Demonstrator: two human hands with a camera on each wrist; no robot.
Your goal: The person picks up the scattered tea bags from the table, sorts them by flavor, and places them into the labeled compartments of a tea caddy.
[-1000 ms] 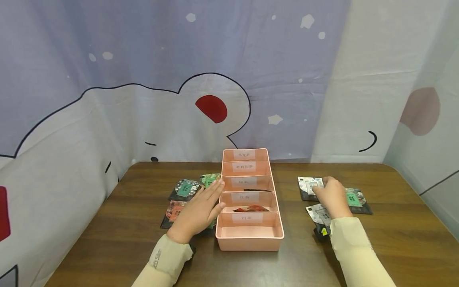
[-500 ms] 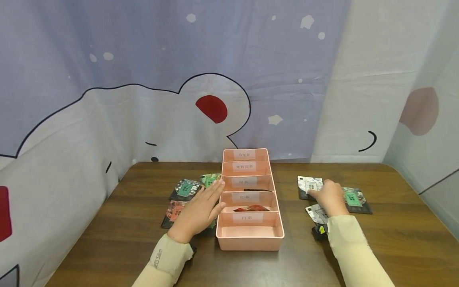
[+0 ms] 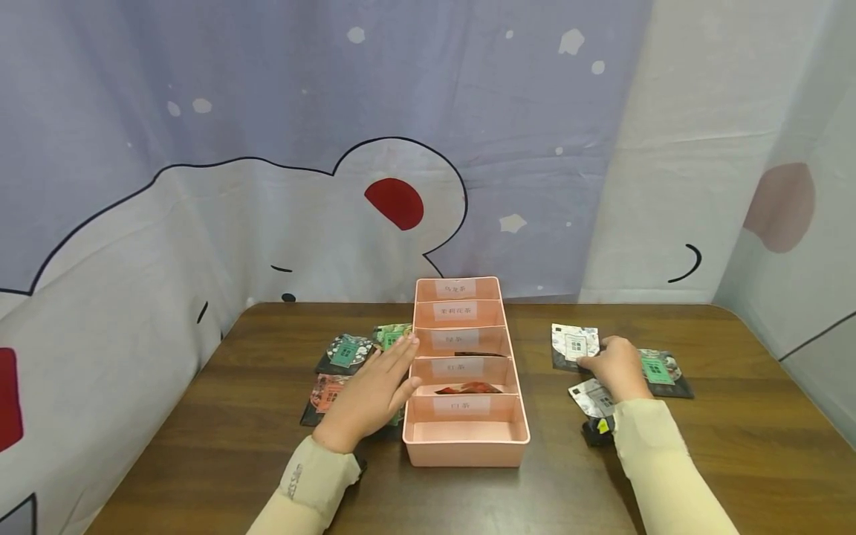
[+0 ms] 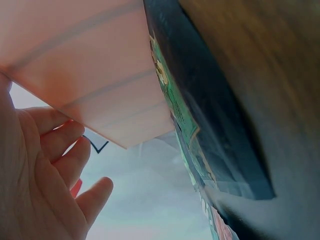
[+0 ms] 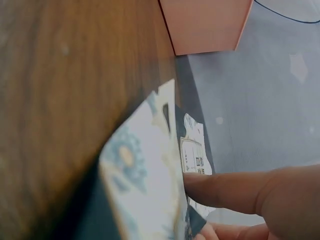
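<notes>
My left hand (image 3: 370, 392) rests its straight fingers on the left rim of the pink divided box (image 3: 463, 455). In the left wrist view the fingers (image 4: 67, 142) touch the box edge. At the right, my right hand (image 3: 619, 367) pinches a white-and-black tea sachet (image 3: 574, 345) by its near right corner. The thumb (image 5: 225, 191) lies on that sachet's printed face in the right wrist view. A second white sachet (image 3: 591, 397) lies just in front of the hand, and a green-labelled dark sachet (image 3: 662, 371) lies to its right.
Left of the box lie a dark sachet with a green label (image 3: 344, 353), a red one (image 3: 325, 394) and green ones (image 3: 391, 334), partly under the left hand. Sachets show in two box compartments. A patterned curtain (image 3: 528, 186) hangs behind the table.
The white sachet in my right hand has shifted slightly left and away from me, its far edge now higher. My left hand and the box have stayed put.
</notes>
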